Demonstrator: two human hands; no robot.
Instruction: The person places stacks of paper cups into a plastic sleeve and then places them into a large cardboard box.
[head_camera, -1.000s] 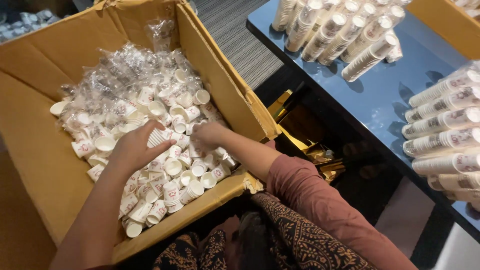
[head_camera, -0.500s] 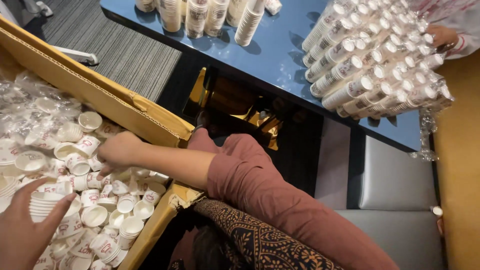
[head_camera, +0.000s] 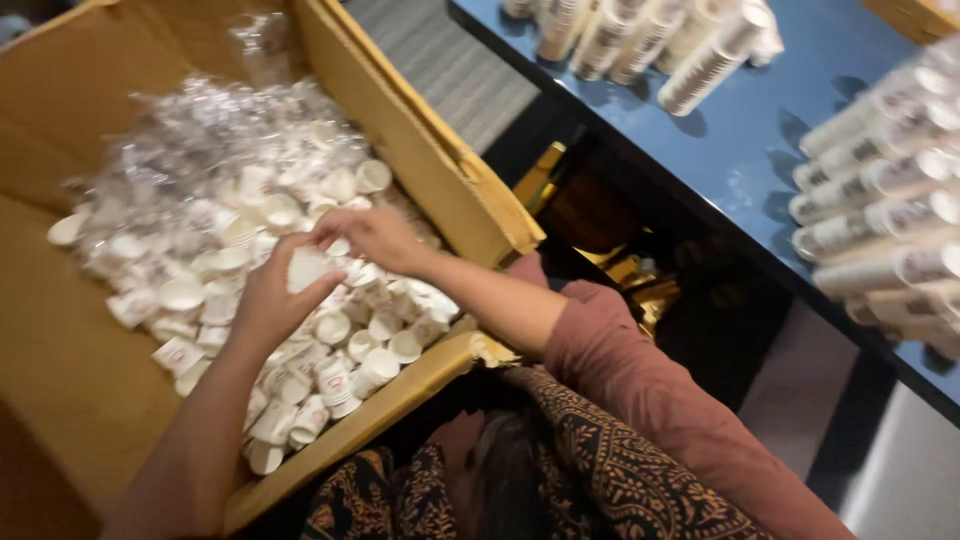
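Both hands are down in a big cardboard box (head_camera: 420, 150) at the left of the scene. The left hand (head_camera: 270, 300) is closed around a small white paper cup (head_camera: 305, 268); the right hand (head_camera: 372, 237) sits just beyond it, fingers curled over the pile, but whether it grips anything cannot be told. The held cup lies between the two hands, touching the left one. Many loose cups (head_camera: 340, 350) fill the box, with crumpled clear plastic wrap (head_camera: 200, 130) on the far side. Stacked cups (head_camera: 880, 220) lie in rows on the blue surface (head_camera: 740, 150) to the right. Judging by that, some stacking is done and much is left.
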